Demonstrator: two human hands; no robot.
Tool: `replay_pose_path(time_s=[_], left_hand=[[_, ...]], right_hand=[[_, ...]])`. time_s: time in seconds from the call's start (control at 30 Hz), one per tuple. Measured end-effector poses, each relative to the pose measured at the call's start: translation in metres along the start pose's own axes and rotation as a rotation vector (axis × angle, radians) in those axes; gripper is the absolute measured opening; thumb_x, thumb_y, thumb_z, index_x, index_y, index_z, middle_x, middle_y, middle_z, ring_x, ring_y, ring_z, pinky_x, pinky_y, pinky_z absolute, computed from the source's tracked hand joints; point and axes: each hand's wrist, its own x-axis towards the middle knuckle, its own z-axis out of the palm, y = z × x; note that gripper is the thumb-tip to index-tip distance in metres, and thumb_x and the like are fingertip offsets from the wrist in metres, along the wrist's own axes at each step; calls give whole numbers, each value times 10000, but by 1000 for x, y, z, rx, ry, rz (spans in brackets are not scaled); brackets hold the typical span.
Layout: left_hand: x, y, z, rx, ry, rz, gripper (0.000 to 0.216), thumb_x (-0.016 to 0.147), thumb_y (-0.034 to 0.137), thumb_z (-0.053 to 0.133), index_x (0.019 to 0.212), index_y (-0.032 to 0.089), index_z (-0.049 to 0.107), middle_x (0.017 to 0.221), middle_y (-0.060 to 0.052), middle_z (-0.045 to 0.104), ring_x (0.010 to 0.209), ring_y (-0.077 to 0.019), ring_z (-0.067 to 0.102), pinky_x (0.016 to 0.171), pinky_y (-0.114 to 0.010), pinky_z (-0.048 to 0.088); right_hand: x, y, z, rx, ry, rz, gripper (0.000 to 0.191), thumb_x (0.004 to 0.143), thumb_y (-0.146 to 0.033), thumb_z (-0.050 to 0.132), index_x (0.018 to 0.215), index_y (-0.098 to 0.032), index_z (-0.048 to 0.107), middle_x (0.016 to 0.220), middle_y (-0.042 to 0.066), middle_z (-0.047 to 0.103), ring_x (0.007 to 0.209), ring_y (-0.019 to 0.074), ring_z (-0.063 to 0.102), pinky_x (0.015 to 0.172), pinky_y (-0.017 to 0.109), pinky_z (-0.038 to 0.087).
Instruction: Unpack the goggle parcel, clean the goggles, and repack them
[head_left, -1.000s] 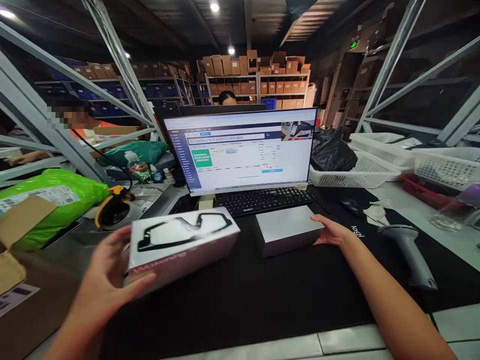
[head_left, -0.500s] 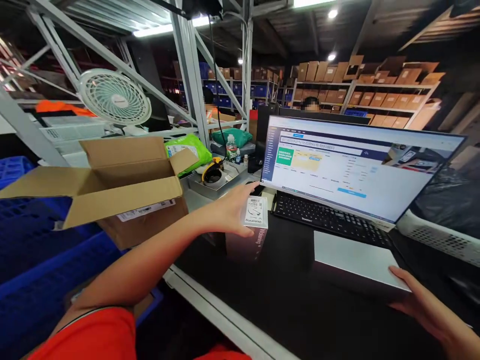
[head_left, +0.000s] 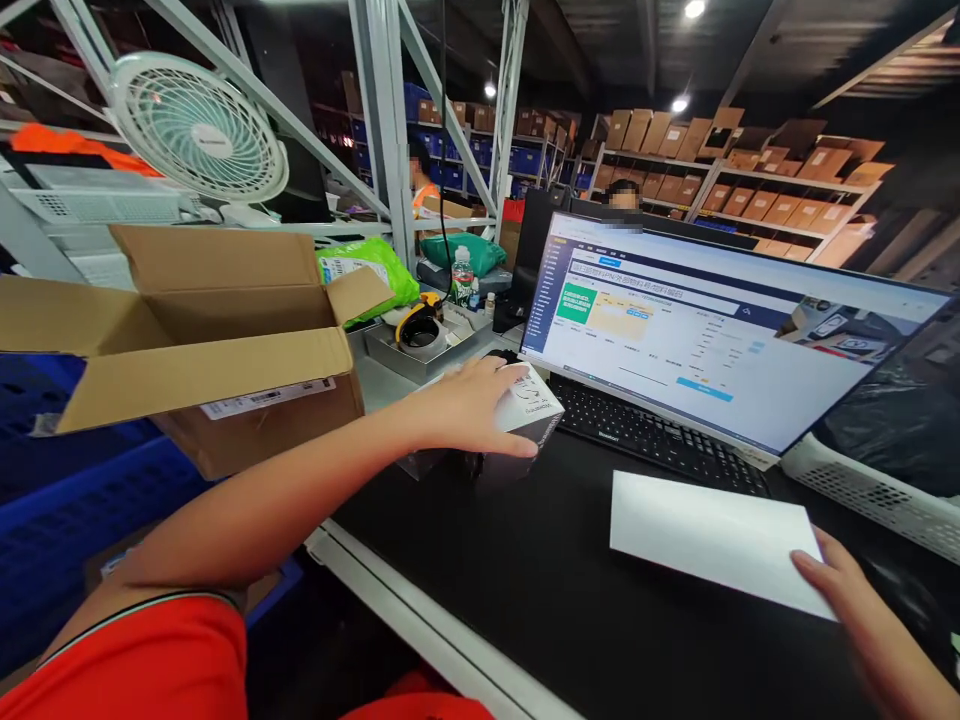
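My left hand (head_left: 480, 405) is wrapped over a small carton (head_left: 534, 400) with a white printed top and darker sides. The thumb presses its near side, while the fingers reach across the top and hide part of it. At the right, my right hand (head_left: 844, 580) grips the short end of a flat white box (head_left: 712, 540), thumb on its upper face and the other fingers out of sight beneath. This box is above the black tabletop (head_left: 555, 600), its white face turned toward me.
An open cardboard box (head_left: 262, 430) stands left, above blue crates (head_left: 112, 530). A monitor (head_left: 645, 330) and keyboard (head_left: 645, 435) are at the back. Behind my left hand is a grey tray (head_left: 427, 365) holding a tape roll. A fan (head_left: 199, 130) stands far left.
The carton under my left hand has turned, and its corner now points right. My right hand has tipped the white box so that its dark side no longer shows. The view has shifted.
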Motion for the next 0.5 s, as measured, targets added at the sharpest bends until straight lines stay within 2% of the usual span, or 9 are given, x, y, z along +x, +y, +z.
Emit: replay_pose_path(time_s=[0.07,0.17,0.23,0.3,0.33,0.4,0.43,0.5], left_hand=[[-4,-10,-9,-10,-55,74,1138,613,706,780,1559,228,367,1573,-171,412,1436,-400,409,1145,-512,394],[-8,-24,-12,22,-49,80,990,649,553,809,1515,241,446,1468,-112,565,1317,-342,555,1096,-452,452],[-9,-33,-5,58,18,40,854,707,506,768,1475,243,505,1354,-93,649,1184,-327,633,1016,-464,508],[-9,-42,7,52,116,42,827,706,543,759,1444,237,547,1250,-98,671,1078,-322,656,961,-487,538],[-9,-47,13,38,180,57,830,692,573,765,1429,246,566,1274,-110,639,1109,-329,640,991,-510,523],[-9,-57,25,-10,274,100,829,657,607,784,1390,266,601,1458,-134,499,1303,-367,531,1104,-566,432],[-9,-62,29,-57,282,127,829,657,615,782,1391,278,596,1554,-127,405,1405,-380,437,1150,-581,376],[-8,-72,35,-210,205,170,849,706,624,734,1459,301,513,1653,-84,287,1504,-368,309,1189,-570,327]], right_hand=[[-3,0,-2,11,-39,-28,811,748,-704,648,1429,-300,477,1346,125,639,1217,424,612,1029,558,545],[-22,-5,1,103,-100,-119,975,730,-631,726,1544,-282,318,1348,161,602,1154,378,652,857,449,621],[-42,-7,6,132,-161,-280,1084,718,-576,771,1594,-273,208,1393,173,543,1198,355,633,891,425,610],[-68,-4,12,65,-177,-454,1176,694,-524,814,1622,-274,134,1462,173,462,1297,354,567,981,435,573],[-82,0,14,0,-158,-531,1202,683,-497,829,1628,-273,120,1492,174,421,1337,360,530,1009,441,559],[-108,8,17,-150,-88,-674,1201,685,-437,840,1633,-272,120,1515,180,380,1364,365,495,1017,441,558],[-120,13,16,-220,-57,-746,1189,692,-406,843,1631,-285,125,1505,177,387,1353,361,502,1015,445,563],[-137,18,13,-335,-27,-908,1140,720,-336,845,1620,-352,146,1452,147,443,1304,342,541,1040,489,554]])
